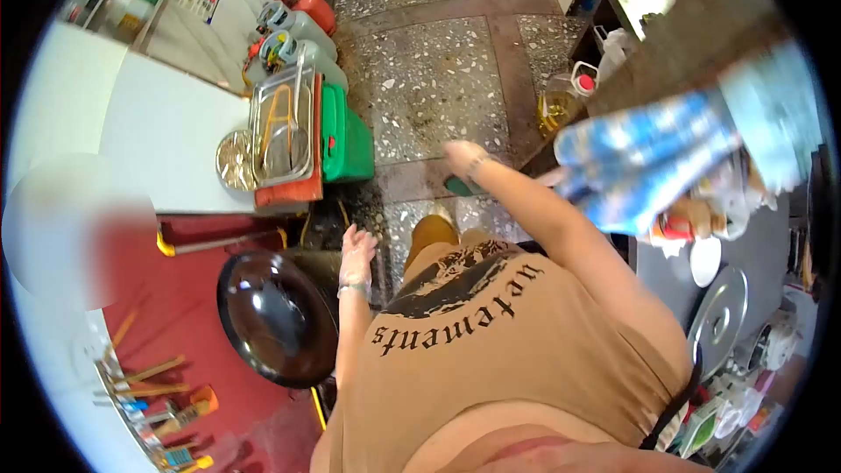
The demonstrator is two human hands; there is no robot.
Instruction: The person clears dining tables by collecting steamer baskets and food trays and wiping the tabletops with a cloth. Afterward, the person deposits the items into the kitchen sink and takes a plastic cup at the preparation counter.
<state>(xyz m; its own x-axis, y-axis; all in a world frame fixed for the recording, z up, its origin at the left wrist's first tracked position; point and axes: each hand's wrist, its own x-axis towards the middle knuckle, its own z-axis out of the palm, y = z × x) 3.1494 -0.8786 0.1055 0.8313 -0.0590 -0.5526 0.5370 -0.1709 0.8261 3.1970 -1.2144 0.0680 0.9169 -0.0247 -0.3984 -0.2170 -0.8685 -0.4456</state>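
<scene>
My left hand (357, 250) hangs open with its fingers apart, holding nothing, just right of the rim of a big black wok (276, 315). A thin band sits on that wrist. My right hand (464, 159) is stretched forward over the speckled floor (429, 79), fingers curled on a small dark green object (455, 185) that shows under the palm. What that object is cannot be made out. My tan printed shirt (491, 333) fills the lower middle of the view.
A metal tray (285, 123) with wire utensils lies on a red box beside a green crate (346, 136) and a white table (166, 131). Gas cylinders (298, 26) stand behind. At right are a blurred blue-and-white packet (648, 158), an oil bottle (561, 101) and a round metal lid (718, 315).
</scene>
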